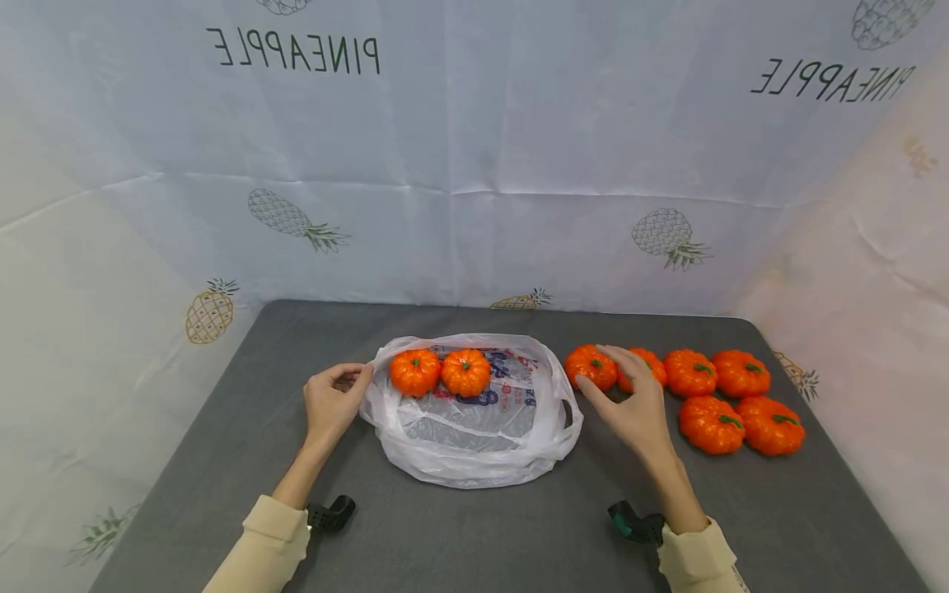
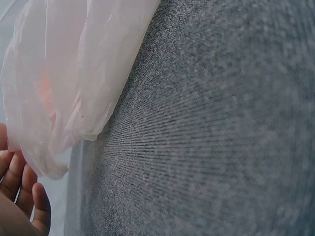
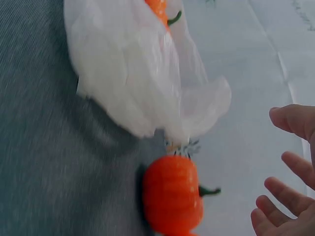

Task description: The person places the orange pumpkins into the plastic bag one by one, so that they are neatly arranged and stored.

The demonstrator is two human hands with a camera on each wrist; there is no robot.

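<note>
A white plastic bag [image 1: 474, 467] lies with its mouth spread wide on the grey table, two small orange pumpkins [image 1: 415, 373] inside toward its back left. My left hand [image 1: 331, 405] pinches the bag's left rim between thumb and fingers; the left wrist view shows the bag's side [image 2: 98, 64] hanging by those fingers. To the right of the bag, my right hand [image 1: 636, 405] hovers over an orange pumpkin [image 1: 586, 367] with thumb and fingers spread. In the right wrist view a gap shows between that hand [image 3: 293, 182] and the green-stemmed pumpkin [image 3: 172, 194].
Several more orange pumpkins [image 1: 712, 425] sit in two rows at the table's right; one [image 1: 647, 362] is partly behind my right hand. A white cloth [image 1: 474, 148] with pineapple prints hangs behind the grey table [image 1: 474, 543]. Dark wrist devices [image 1: 334, 513] are on both forearms.
</note>
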